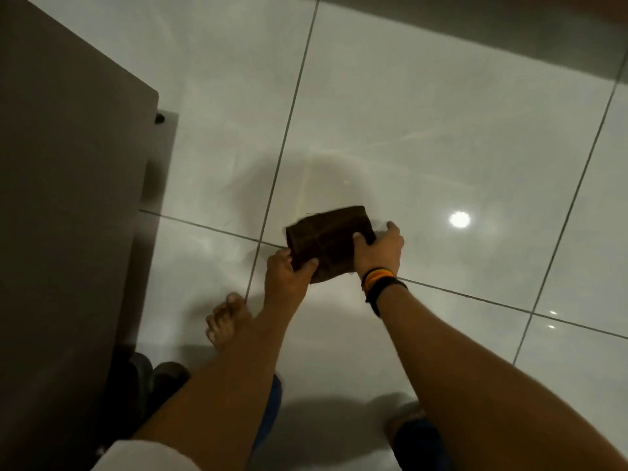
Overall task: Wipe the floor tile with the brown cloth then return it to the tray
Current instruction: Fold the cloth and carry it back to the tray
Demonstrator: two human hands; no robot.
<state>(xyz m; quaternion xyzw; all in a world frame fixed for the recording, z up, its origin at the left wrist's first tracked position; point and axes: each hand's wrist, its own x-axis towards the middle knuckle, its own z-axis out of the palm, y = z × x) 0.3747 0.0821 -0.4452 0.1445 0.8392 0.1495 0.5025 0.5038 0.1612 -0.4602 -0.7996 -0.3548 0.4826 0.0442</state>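
A folded brown cloth is held between both hands just above the glossy white floor tile, near a crossing of grout lines. My left hand grips its near left corner. My right hand, with striped bands at the wrist, grips its right edge, fingers wrapped over the far side. No tray is in view.
A tall brown cabinet side fills the left, with dark shoes at its foot. My bare foot stands on the tile below my left hand. Ceiling light reflects on the tile at right.
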